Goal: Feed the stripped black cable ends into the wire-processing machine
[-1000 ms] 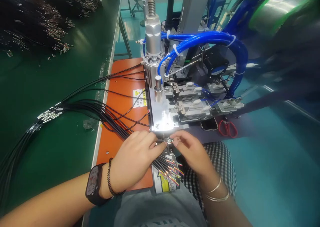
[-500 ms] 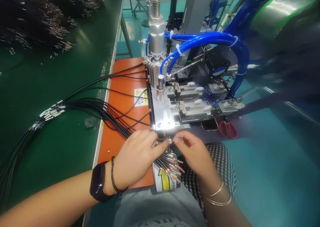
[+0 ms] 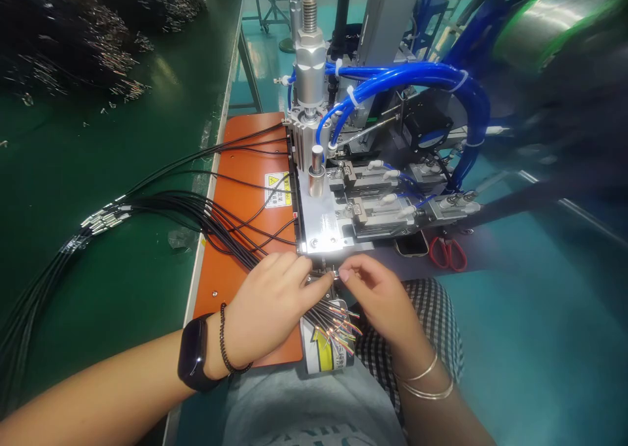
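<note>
left hand (image 3: 267, 305): fingers straight and close together, resting on black cables (image 3: 230, 243) | right hand (image 3: 377, 295): thumb and forefinger pinching a small metal terminal (image 3: 335, 274) | terminal: lower centre of frame, at front edge of pneumatic press's steel plate (image 3: 318, 220), above fanned stripped wire ends (image 3: 338, 325)

Bare hands, two: left hand (image 3: 272, 305), right hand (image 3: 377, 295). Black smartwatch (image 3: 193, 354), one. Dark beaded bracelet (image 3: 228, 341), one. Thin silver bangles (image 3: 424, 374), two. Steel clamp blocks (image 3: 363, 176), two. Orange rectangular board (image 3: 230, 282), one. Red-handled scissors (image 3: 446, 253), one pair. Thin black cables (image 3: 223, 237), too many for exact count.
</note>
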### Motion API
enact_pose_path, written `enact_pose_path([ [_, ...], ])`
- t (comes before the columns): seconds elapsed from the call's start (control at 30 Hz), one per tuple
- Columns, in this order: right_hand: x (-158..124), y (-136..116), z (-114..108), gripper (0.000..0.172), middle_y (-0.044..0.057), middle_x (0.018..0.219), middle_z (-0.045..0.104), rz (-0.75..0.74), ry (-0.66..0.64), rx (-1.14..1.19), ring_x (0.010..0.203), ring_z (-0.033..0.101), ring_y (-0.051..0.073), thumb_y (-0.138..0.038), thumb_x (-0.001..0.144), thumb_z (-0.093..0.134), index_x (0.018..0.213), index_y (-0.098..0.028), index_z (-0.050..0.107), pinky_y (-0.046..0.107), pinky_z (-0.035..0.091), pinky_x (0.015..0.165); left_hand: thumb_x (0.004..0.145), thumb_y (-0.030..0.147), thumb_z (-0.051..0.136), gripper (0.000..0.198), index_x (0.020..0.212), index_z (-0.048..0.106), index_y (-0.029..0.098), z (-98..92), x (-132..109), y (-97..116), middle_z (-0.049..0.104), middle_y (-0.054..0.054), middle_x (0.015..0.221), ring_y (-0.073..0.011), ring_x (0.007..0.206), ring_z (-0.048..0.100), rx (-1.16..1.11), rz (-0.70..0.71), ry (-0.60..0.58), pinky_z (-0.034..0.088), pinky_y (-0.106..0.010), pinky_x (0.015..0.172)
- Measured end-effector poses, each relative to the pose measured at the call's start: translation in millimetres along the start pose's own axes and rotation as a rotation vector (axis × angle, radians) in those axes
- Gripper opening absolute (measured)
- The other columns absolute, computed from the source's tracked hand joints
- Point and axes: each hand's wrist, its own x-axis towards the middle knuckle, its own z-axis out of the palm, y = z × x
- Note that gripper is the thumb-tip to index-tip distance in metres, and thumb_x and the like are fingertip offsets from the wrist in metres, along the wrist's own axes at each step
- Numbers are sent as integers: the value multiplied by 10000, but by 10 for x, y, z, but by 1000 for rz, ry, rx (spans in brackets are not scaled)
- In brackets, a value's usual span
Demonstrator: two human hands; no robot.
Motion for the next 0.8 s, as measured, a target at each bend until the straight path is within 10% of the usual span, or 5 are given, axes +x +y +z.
enact_pose_path([
  [0.8, -21, -28, 4, 135, -20, 710, 548, -93, 38, -272, 653, 496, 138, -230, 891, 480, 780, -204, 553, 238, 373, 605, 874, 103, 385, 405, 1241, 495, 233, 2, -12, -9, 491, -53, 821, -192, 748, 455, 26, 32, 4, 404, -339, 660],
])
